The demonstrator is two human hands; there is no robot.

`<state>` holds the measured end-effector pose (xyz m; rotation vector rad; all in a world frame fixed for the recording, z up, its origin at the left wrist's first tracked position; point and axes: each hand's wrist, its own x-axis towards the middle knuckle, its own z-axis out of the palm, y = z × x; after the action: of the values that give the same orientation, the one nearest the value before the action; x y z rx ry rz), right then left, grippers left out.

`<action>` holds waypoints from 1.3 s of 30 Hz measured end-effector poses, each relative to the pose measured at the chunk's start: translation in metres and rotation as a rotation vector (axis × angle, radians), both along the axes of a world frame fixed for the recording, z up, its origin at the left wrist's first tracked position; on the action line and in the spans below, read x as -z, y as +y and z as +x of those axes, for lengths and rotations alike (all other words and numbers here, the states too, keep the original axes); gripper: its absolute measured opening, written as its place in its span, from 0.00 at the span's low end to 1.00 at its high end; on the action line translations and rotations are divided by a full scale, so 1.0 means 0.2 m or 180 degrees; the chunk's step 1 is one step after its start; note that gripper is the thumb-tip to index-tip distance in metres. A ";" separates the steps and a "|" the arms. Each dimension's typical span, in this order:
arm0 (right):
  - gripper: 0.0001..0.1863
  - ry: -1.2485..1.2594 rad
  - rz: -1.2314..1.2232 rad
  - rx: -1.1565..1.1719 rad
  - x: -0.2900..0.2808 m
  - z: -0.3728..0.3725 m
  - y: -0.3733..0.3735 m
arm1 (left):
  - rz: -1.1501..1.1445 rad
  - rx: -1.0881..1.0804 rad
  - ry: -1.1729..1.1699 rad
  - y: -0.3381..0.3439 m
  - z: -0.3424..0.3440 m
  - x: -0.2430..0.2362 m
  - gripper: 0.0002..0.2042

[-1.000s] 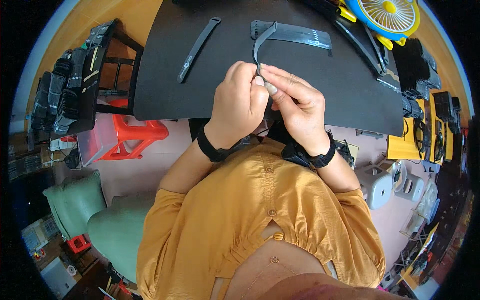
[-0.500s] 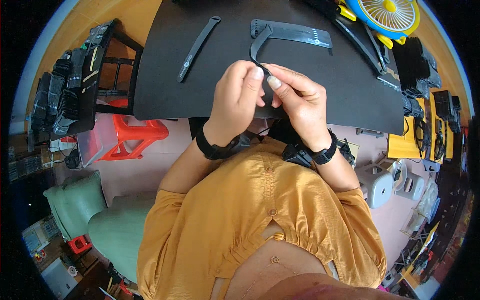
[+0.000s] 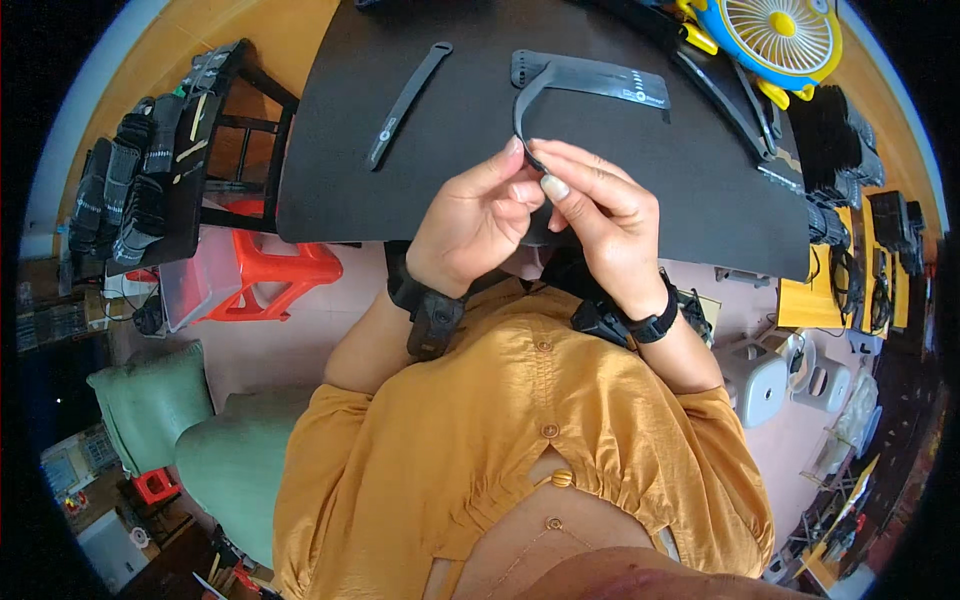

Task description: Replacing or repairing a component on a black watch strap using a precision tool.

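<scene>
A narrow, curved black strap (image 3: 521, 112) rises from between my hands above the dark table. My right hand (image 3: 612, 212) pinches its near end between thumb and fingers. My left hand (image 3: 468, 222) has its thumb tip against the same strap, with the fingers curled below; their exact hold is partly hidden. Just beyond the strap's far tip, a wider flat black band (image 3: 600, 82) with slots and light print lies on the table. Another narrow black strap (image 3: 408, 108) lies flat to the left, slanting away from me.
The black table (image 3: 330, 190) spans the area before me. A yellow and blue fan (image 3: 780, 35) stands at the far right, beside more straps (image 3: 722, 100). Stacked black bands (image 3: 120, 190) sit on a rack at left. A red stool (image 3: 270, 275) stands below the table's left edge.
My left hand has turned and its fingers have loosened, its thumb now at the strap's left side. My right hand still pinches the strap. The view has shifted slightly.
</scene>
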<state>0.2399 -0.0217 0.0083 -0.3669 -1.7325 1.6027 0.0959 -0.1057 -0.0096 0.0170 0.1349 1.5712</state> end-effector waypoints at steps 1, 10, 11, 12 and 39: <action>0.13 0.0013 0.0010 -0.0001 0.00 0.00 -0.01 | 0.0010 -0.0001 0.0013 0.00 -0.01 0.00 0.16; 0.12 0.0124 0.0037 0.0058 0.00 0.01 -0.01 | 0.0037 -0.0406 0.1114 -0.03 0.02 -0.04 0.09; 0.12 0.0118 0.0023 0.0059 0.00 0.02 -0.01 | 0.0022 -0.0403 0.1109 -0.03 0.03 -0.04 0.09; 0.12 0.0133 0.0062 0.0093 0.00 0.02 -0.02 | 0.0026 -0.0597 0.1344 -0.03 0.03 -0.04 0.08; 0.11 -0.0272 -0.2572 -0.1634 -0.04 0.09 0.13 | -0.0294 -0.0566 0.2735 -0.05 0.06 -0.08 0.11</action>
<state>0.2589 0.0047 0.0171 -0.3832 -1.2082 2.6792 0.1077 -0.1156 0.0073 0.6244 0.8993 1.6410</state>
